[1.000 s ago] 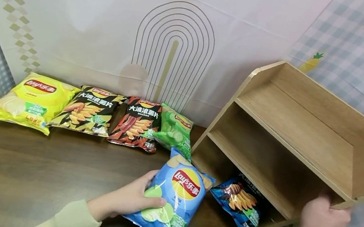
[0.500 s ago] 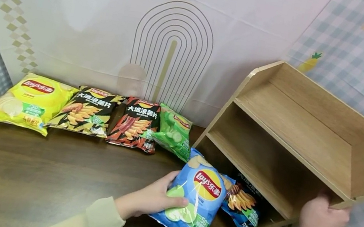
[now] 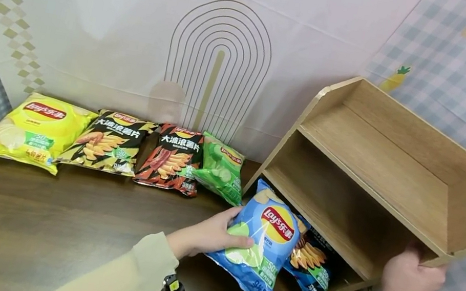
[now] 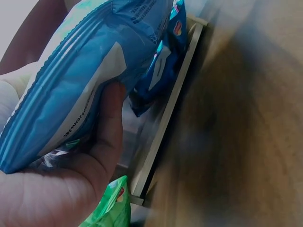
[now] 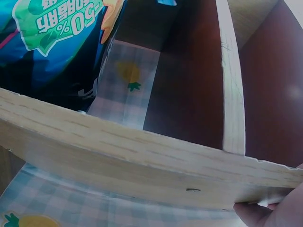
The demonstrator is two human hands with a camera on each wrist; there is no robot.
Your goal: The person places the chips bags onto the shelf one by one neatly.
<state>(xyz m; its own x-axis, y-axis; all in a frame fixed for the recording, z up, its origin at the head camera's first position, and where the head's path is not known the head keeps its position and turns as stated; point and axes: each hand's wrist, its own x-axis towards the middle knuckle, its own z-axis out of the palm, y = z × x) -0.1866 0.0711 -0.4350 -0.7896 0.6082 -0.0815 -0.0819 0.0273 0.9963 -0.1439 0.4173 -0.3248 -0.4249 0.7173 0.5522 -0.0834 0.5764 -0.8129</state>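
A light blue Lay's chip bag is gripped by my left hand, thumb across its front and fingers behind. In the left wrist view, fingers support its back. The bag stands tilted before the lower opening of a wooden shelf, overlapping a dark blue chip bag that sits partly inside the bottom compartment. My right hand holds the shelf's right side panel near the top board. The right wrist view shows that hand at the panel's edge and the dark blue bag inside.
Along the back wall lie a yellow chip bag, a black one, a red-and-black one and a green one near the shelf's left side. Brown wooden table spreads in front of them.
My left hand has carried the light blue bag rightward and slightly up, to the shelf's lower opening, where it covers part of the dark blue bag. My right hand keeps its hold.
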